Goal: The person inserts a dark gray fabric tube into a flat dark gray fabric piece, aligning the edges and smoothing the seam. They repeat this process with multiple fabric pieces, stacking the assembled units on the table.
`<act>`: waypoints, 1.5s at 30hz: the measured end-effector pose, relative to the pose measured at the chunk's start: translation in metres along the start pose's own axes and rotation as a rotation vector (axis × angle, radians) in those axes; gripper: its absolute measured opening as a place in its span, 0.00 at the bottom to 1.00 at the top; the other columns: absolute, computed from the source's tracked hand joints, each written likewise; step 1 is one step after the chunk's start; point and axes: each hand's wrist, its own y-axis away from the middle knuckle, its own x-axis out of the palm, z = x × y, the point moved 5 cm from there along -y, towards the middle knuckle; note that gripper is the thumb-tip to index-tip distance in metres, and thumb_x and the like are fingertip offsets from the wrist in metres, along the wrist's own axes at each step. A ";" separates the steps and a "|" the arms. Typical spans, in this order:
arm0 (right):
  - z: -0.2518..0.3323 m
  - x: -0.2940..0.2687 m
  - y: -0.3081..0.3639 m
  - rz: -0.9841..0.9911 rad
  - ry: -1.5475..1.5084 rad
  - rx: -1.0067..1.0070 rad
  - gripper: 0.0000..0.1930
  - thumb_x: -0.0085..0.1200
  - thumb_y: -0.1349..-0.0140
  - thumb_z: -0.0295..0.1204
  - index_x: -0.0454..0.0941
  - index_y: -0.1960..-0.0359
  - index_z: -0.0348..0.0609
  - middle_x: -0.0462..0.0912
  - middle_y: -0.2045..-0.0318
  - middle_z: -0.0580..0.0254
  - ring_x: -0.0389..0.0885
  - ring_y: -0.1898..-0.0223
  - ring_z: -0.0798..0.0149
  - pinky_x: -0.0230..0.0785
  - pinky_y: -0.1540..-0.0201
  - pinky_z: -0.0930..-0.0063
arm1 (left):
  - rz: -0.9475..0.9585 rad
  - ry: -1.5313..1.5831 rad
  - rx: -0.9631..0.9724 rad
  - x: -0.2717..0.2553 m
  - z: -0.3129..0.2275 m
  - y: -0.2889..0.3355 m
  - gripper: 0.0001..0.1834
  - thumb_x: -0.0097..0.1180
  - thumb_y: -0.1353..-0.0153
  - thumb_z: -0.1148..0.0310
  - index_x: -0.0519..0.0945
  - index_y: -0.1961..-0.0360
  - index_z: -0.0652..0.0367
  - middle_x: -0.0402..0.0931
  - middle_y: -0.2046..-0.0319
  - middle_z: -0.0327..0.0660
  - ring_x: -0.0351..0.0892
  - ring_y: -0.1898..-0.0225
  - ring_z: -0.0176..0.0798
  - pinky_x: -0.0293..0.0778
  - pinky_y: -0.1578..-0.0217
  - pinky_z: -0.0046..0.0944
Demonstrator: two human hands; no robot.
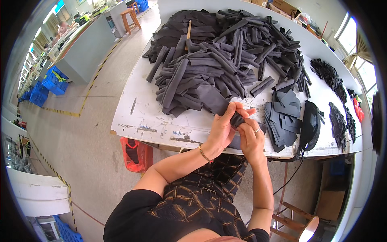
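At the table's front edge, my left hand (219, 133) and my right hand (252, 139) meet, fingers closed around a dark grey fabric piece (238, 120). It looks folded or bunched between the fingertips; its far side is hidden by my fingers. A flat dark strip (213, 99) runs from the heap toward my left fingers, and I cannot tell whether it is part of the held piece. Just beyond lies a large heap of rolled dark fabric tubes (197, 68). To the right of my right hand, flat dark fabric pieces (284, 119) lie in a loose stack.
A wooden stick (188, 34) lies on the heap. On the white table (139, 109) stands a black rounded object (310, 127), its cord hanging down, beside crumpled dark bunches (336, 121). A red bag (137, 155) is below left, a wooden stool (300, 226) below right.
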 end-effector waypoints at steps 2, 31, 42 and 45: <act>-0.002 0.002 0.001 -0.002 0.002 0.012 0.08 0.59 0.44 0.16 0.77 0.63 0.36 0.79 0.60 0.53 0.81 0.63 0.49 0.74 0.64 0.61 | 0.003 0.001 -0.012 0.000 0.001 0.001 0.17 0.48 0.27 0.54 0.77 0.55 0.57 0.82 0.67 0.39 0.79 0.45 0.49 0.72 0.43 0.47; -0.032 -0.016 0.036 -0.541 -0.846 0.779 0.11 0.56 0.34 0.24 0.74 0.51 0.38 0.75 0.63 0.67 0.72 0.64 0.76 0.65 0.60 0.81 | 0.235 -0.090 0.182 0.003 -0.049 -0.022 0.20 0.41 0.26 0.54 0.78 0.49 0.55 0.82 0.52 0.43 0.64 0.32 0.55 0.56 0.31 0.61; -0.001 -0.022 0.014 -0.376 -0.149 0.245 0.08 0.66 0.48 0.16 0.81 0.67 0.37 0.79 0.73 0.61 0.76 0.73 0.67 0.67 0.72 0.76 | -0.062 -0.191 0.220 -0.051 -0.073 -0.016 0.12 0.59 0.33 0.67 0.82 0.57 0.67 0.84 0.63 0.48 0.86 0.59 0.51 0.84 0.55 0.48; -0.002 -0.021 0.015 -0.386 -0.194 0.266 0.07 0.65 0.47 0.15 0.81 0.67 0.36 0.79 0.72 0.61 0.75 0.73 0.67 0.66 0.73 0.76 | -0.060 -0.133 0.193 -0.049 -0.077 -0.011 0.11 0.58 0.33 0.68 0.81 0.57 0.67 0.84 0.63 0.50 0.85 0.58 0.52 0.83 0.53 0.49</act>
